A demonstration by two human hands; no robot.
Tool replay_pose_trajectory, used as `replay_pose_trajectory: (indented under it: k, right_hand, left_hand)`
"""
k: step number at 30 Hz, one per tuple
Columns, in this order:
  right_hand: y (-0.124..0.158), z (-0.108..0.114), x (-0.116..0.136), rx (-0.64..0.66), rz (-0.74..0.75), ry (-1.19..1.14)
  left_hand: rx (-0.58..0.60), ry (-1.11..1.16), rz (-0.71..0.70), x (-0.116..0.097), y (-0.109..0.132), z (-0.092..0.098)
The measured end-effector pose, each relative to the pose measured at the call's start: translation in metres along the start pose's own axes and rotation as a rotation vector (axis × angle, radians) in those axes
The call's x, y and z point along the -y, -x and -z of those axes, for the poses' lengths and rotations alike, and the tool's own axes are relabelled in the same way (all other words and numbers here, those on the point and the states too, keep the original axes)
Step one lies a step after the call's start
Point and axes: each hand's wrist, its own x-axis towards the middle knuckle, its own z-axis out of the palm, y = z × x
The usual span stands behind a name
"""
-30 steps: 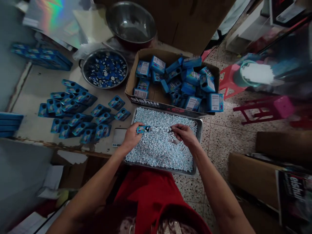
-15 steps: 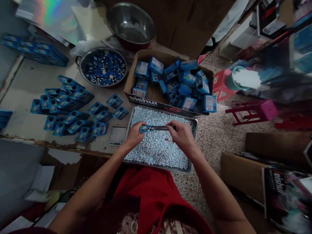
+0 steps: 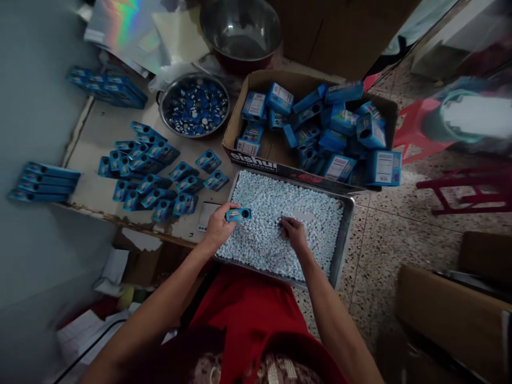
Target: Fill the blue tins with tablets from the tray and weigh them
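Note:
My left hand (image 3: 219,226) is closed around a small blue box (image 3: 239,214) with a dark round hole in its upward face, held above the left part of a metal tray (image 3: 347,234). Small pale blue and white pellets (image 3: 260,245) fill the tray. Over the tray's middle, my right hand (image 3: 295,232) has its fingers pinched low at the pellets. A dark handle end shows at the fingertips; the rest of this scoop is hidden by the hand and pellets. A bare patch of tray bottom shows just beyond that hand.
Several blue boxes (image 3: 150,154) stand on the table left of the tray, near a small flat scale (image 3: 208,210). Behind are a bowl (image 3: 168,120) of blue and silver discs, a deep metal bowl (image 3: 240,32) and a carton (image 3: 260,160) of blue boxes. Stools stand right.
My right hand has drawn the scoop away from the box's hole and lowered it into the pellets. My left hand still holds the box. The head view has turned left.

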Motion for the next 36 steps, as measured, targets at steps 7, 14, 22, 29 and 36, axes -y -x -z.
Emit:
replay_pose_trajectory:
  k: [7,14,22,29,36]
  right_hand:
    - [0.015,0.019,0.044,0.073,0.0,-0.154]
    - [0.044,0.022,0.136,0.142,0.103,-0.041]
    - [0.082,0.006,0.198,-0.059,0.29,0.455]
    - [0.096,0.002,0.196,-0.097,0.375,0.512]
    - [0.064,0.094,0.091,-0.319,0.139,0.267]
  left_hand:
    - [-0.014,-0.032,0.019,0.009,-0.001,0.002]
    - [0.008,0.008,-0.063,-0.017,-0.004,-0.016]
    - [0.029,0.107,-0.124,-0.012,-0.013,-0.037]
    - [0.051,0.182,-0.077,-0.015,-0.014,-0.047]
    - [0.082,0.376,0.01,-0.005,-0.017,-0.023]
